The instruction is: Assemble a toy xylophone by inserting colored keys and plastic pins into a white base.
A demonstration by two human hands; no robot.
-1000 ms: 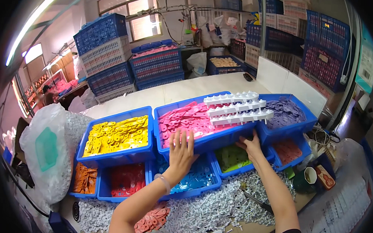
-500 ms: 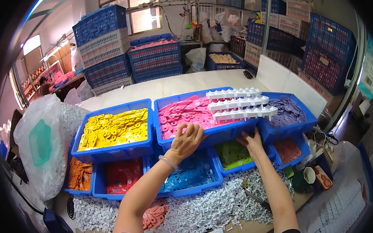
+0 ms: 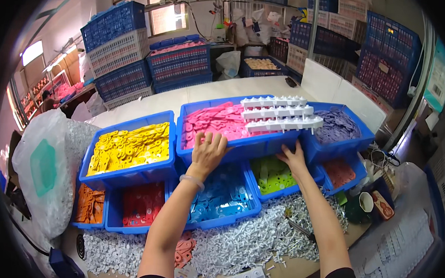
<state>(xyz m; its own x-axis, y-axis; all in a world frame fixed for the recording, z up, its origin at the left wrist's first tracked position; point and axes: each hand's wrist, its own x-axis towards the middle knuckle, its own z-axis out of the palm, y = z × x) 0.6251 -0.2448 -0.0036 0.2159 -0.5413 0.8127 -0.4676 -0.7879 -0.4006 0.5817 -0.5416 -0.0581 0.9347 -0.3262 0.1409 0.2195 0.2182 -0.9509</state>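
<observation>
A blue plastic bin (image 3: 254,141) full of pink flat tag-like pieces (image 3: 216,120) is between my hands. My left hand (image 3: 208,151) has its fingers hooked over the front rim near the left end. My right hand (image 3: 295,159) grips the same bin low at its right front corner; some fingertips are hidden. Three white toothed strips (image 3: 278,114) lie across the bin's right part. Beneath and in front are a bin of blue pieces (image 3: 222,198) and a bin of lime green pieces (image 3: 273,176).
Bins of yellow (image 3: 127,150) and purple pieces (image 3: 336,126) flank the pink one. Lower bins hold orange (image 3: 90,205), red (image 3: 142,203) and coral pieces (image 3: 339,178). Small white parts (image 3: 242,244) cover the front table. A green cup (image 3: 361,208) stands right; stacked crates (image 3: 119,50) rise behind.
The pink-filled bin has moved back a little with both hands on it, baring more of the blue and lime green pieces below. The whole view has shifted slightly.
</observation>
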